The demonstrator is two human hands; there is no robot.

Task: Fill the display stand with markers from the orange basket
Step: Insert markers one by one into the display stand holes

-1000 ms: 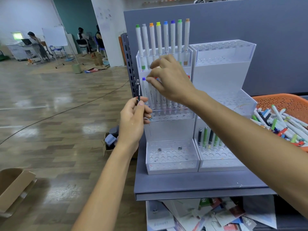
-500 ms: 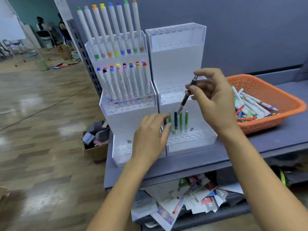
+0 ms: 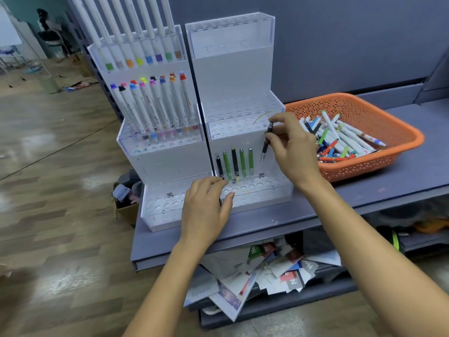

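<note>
Two clear tiered display stands sit side by side on a grey shelf. The left stand (image 3: 155, 166) carries two rows of white markers with coloured caps. The right stand (image 3: 243, 132) has several green and black pens (image 3: 234, 165) upright in its lowest tier. My right hand (image 3: 291, 149) pinches a black pen (image 3: 266, 142), held nearly upright, tip down, just right of that row. My left hand (image 3: 206, 205) rests with relaxed fingers on the front lower tiers where the two stands meet. The orange basket (image 3: 398, 137) on the right holds several loose markers (image 3: 340, 137).
The grey shelf (image 3: 340, 203) ends close in front of the stands. Loose papers and cards (image 3: 262, 271) are piled on the shelf below. A small cardboard box (image 3: 126, 198) with odds and ends stands on the wooden floor to the left.
My right hand has brought the black pen lower and closer to the row of pens in the right stand. My left hand stays on the front of the stands.
</note>
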